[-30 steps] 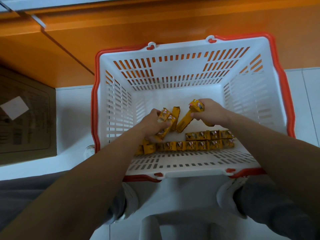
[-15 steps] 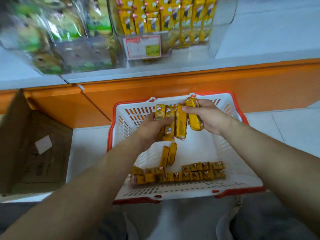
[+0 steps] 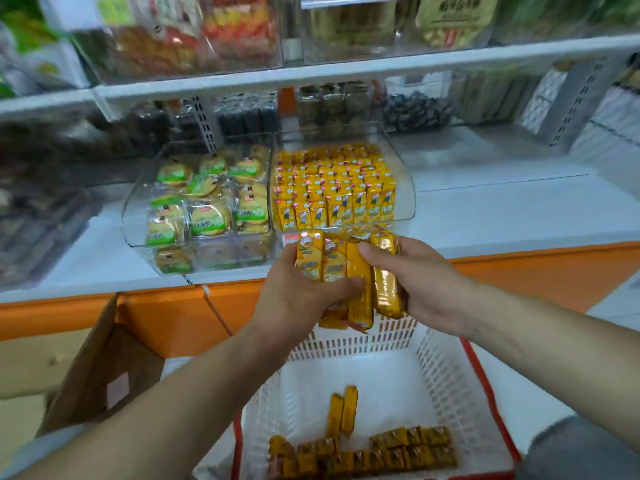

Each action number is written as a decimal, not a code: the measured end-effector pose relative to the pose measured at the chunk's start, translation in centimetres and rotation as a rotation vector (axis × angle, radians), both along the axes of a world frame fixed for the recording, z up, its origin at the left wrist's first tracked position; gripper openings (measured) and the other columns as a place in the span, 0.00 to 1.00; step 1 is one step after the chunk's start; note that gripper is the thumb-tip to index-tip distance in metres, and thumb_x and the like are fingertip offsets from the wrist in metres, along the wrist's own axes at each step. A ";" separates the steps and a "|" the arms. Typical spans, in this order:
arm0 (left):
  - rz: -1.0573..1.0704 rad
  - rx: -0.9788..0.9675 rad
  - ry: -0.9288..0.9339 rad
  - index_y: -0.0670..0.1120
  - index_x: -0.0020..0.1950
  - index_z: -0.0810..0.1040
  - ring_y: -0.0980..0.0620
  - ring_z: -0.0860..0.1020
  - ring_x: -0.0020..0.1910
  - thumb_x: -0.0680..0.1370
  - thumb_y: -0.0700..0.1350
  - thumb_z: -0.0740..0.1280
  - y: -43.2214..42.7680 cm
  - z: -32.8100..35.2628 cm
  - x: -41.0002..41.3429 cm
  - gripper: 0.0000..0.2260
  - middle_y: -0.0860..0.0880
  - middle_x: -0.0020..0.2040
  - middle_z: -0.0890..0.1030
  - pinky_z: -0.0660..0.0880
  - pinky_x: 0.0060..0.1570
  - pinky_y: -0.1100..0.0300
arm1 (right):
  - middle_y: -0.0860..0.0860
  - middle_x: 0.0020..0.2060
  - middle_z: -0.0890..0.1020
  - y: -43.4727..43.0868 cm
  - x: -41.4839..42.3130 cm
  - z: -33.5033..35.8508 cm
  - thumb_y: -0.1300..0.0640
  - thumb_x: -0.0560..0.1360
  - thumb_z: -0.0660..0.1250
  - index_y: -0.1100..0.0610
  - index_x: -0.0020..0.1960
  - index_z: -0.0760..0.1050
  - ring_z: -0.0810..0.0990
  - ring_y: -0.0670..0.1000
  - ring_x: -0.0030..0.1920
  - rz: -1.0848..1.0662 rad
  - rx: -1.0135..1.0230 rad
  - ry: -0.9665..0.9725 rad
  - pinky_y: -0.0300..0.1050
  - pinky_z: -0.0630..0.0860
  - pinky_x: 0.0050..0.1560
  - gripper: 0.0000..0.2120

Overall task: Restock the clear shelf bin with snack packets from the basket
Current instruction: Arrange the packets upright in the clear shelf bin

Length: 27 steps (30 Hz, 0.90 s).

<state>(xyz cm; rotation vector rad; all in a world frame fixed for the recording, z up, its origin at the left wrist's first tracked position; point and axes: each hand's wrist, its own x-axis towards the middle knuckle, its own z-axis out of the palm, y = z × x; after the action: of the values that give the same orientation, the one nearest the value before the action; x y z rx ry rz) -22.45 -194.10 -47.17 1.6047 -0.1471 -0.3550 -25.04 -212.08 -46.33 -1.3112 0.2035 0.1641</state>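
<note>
Snack packets [image 3: 349, 271] clasped between both hands' grip

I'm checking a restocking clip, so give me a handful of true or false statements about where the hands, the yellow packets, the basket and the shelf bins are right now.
1. Both hands hold a bunch of yellow snack packets between them. True: left hand, right hand.
2. The white slotted plastic basket with the red rim is empty. False: yellow packets still lie on its floor.
3. The clear plastic shelf bin of yellow packets stands beside a clear bin of green-labelled round biscuits. True.
4. The held packets already rest inside the yellow-packet bin. False: they are held in front of it, above the basket.
5. A brown cardboard box stands on the right of the basket. False: it is on the left.
</note>
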 end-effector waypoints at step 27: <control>0.168 0.042 0.050 0.49 0.59 0.78 0.43 0.88 0.41 0.61 0.50 0.81 4.1 2.5 5.7 0.28 0.47 0.46 0.88 0.85 0.40 0.47 | 0.58 0.45 0.76 -1.5 5.2 1.5 0.48 0.70 0.74 0.62 0.53 0.76 0.80 0.56 0.47 -0.041 -0.173 -0.092 0.50 0.79 0.44 0.21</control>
<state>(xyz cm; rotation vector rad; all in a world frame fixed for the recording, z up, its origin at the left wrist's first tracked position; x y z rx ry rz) -16.76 -189.98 -44.72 1.6355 0.0345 -0.2692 -19.87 -213.58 -44.87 -1.4822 0.1686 0.0519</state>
